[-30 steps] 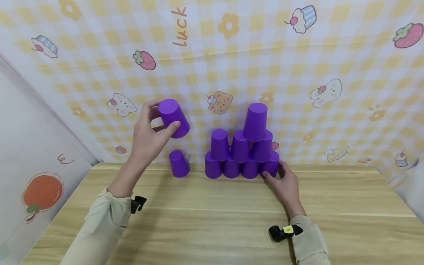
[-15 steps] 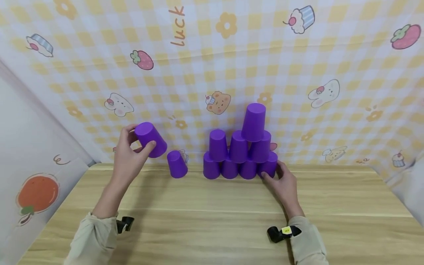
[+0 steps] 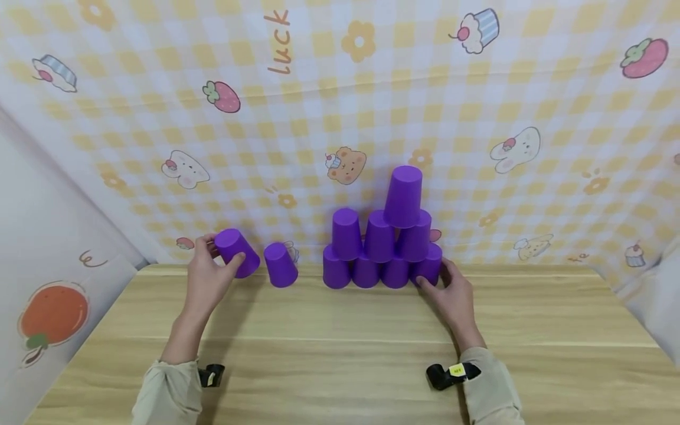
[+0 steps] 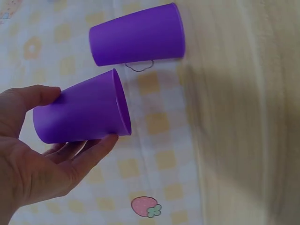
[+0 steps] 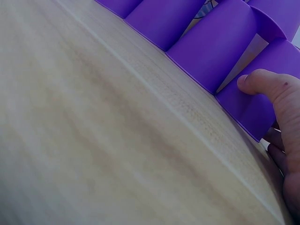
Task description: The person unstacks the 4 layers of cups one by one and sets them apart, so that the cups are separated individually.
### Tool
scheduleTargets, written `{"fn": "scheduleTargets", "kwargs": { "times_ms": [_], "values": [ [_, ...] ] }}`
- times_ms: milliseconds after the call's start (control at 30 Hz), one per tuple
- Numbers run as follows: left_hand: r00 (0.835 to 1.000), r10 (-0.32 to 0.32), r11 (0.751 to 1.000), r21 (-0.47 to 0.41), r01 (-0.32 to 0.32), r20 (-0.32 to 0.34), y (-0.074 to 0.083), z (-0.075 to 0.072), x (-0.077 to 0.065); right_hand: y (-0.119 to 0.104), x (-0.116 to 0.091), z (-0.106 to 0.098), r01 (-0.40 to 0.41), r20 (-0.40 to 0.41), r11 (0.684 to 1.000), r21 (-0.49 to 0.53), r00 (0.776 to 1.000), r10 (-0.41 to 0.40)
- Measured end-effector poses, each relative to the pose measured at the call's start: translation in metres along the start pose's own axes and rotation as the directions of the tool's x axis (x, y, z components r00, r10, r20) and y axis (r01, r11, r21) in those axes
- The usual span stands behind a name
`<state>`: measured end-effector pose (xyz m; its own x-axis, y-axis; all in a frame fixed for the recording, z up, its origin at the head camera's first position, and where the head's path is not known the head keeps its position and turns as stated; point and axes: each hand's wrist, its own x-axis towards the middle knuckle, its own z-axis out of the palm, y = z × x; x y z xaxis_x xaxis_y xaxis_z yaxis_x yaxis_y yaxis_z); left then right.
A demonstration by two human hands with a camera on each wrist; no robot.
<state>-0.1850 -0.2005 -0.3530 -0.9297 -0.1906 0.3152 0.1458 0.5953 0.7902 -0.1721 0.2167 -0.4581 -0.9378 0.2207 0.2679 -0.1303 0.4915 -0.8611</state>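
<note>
In the head view my left hand grips an upside-down purple cup, thumb on the near side. The cup is slightly tilted; its rim stays clear of the tabletop in the left wrist view. Just right of it, another upside-down purple cup stands alone. My right hand holds the right end cup of a pyramid's bottom row, its thumb in front and other fingers partly hidden behind. Above that row sit 3 purple cups, topped by a single cup over the right pair.
A wooden table lies under everything. Close behind the cups rises a checked cloth backdrop with printed cartoons. A gap of bare tabletop separates the lone cup from the pyramid. Black wrist cameras sit at both cuffs.
My left hand has carried its cup left and down, from above the lone cup to beside it, low over the table. My right hand stays on the pyramid's end cup.
</note>
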Motion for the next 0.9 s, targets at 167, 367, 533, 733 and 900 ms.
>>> {"fn": "scheduleTargets", "kwargs": {
  "times_ms": [167,367,533,733,900],
  "values": [
    [0.998,-0.027,0.999,0.035,0.025,0.059,-0.011,0.001,0.000,-0.001,0.000,-0.001,-0.004,-0.002,1.000,0.000,1.000,0.004],
    [0.994,-0.042,0.998,0.059,0.036,0.104,-0.022,0.003,0.002,-0.002,-0.001,0.000,-0.003,0.004,1.000,0.004,1.000,0.003],
    [0.993,-0.063,0.997,0.051,0.058,0.105,-0.026,0.009,0.002,-0.001,-0.001,0.001,-0.007,0.004,1.000,0.003,1.000,0.007],
    [0.989,-0.098,0.995,0.041,0.094,0.111,-0.029,0.015,0.003,-0.001,0.000,0.001,-0.005,0.002,1.000,0.008,1.000,0.005],
    [0.984,-0.116,0.993,0.021,0.114,0.134,-0.030,0.019,0.004,-0.001,0.000,0.001,-0.004,0.001,1.000,0.004,1.000,0.004]
  ]
}}
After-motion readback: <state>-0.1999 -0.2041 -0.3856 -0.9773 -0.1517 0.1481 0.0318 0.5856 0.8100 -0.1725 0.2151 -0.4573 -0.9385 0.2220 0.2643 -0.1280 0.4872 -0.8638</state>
